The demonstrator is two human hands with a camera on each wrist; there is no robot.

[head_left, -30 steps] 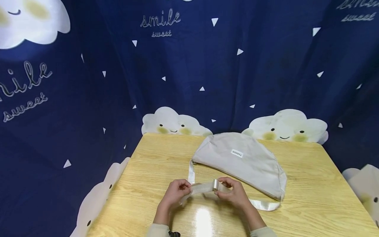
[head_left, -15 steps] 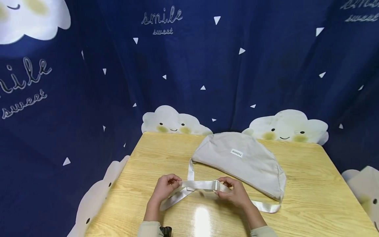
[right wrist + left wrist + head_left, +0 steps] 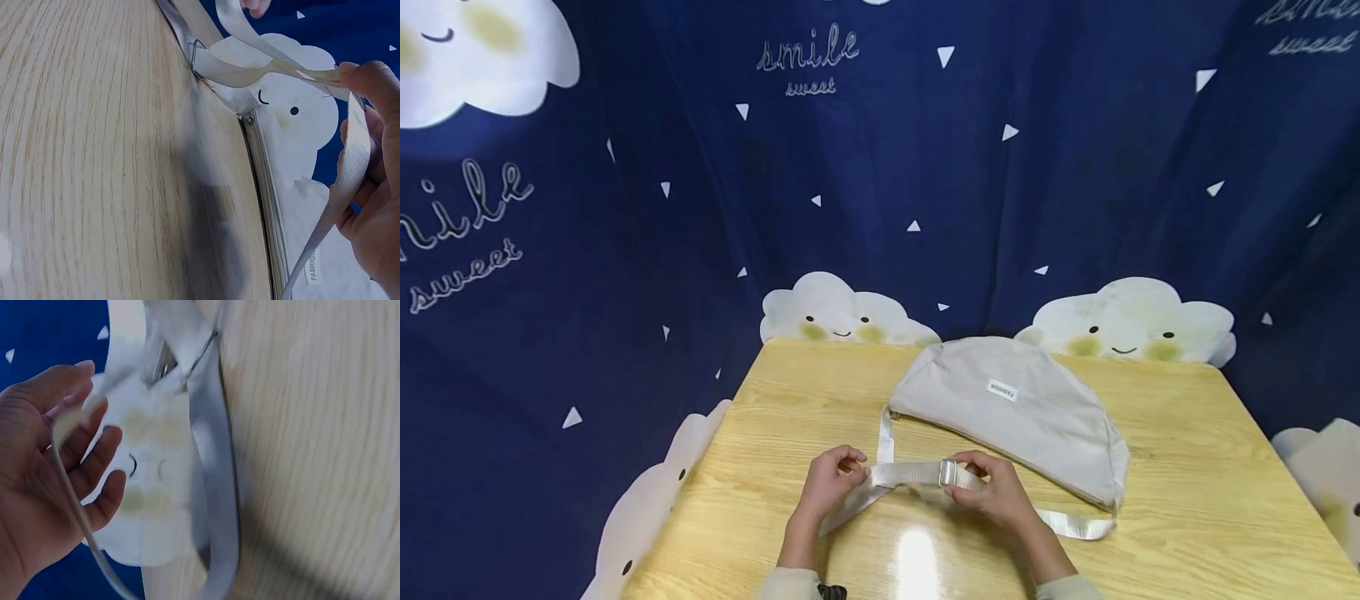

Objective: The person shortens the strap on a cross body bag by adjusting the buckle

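Note:
A pale beige shoulder bag (image 3: 1000,408) lies on the table with its zipper edge toward me. Its strap (image 3: 913,473) stretches between both hands. My left hand (image 3: 833,485) pinches the strap between thumb and fingertips; in the left wrist view the other fingers are loosely bent. Beside a metal slide buckle (image 3: 948,472), my right hand (image 3: 996,492) pinches the strap with thumb and forefinger. In the right wrist view a length of strap (image 3: 344,175) hangs down past the palm. A thin wire loop (image 3: 197,57) joins the strap parts farther back, low over the table.
The wooden table (image 3: 760,400) has light grain and a bright glare spot near its front. A dark blue curtain (image 3: 865,167) with white clouds hangs behind and at the sides. A strap end (image 3: 1078,525) lies at the bag's right corner.
My left hand moved left along the strap, then slightly back right. The strap section between the hands lengthened, and the buckle turned its face toward me. My right hand stayed nearly still.

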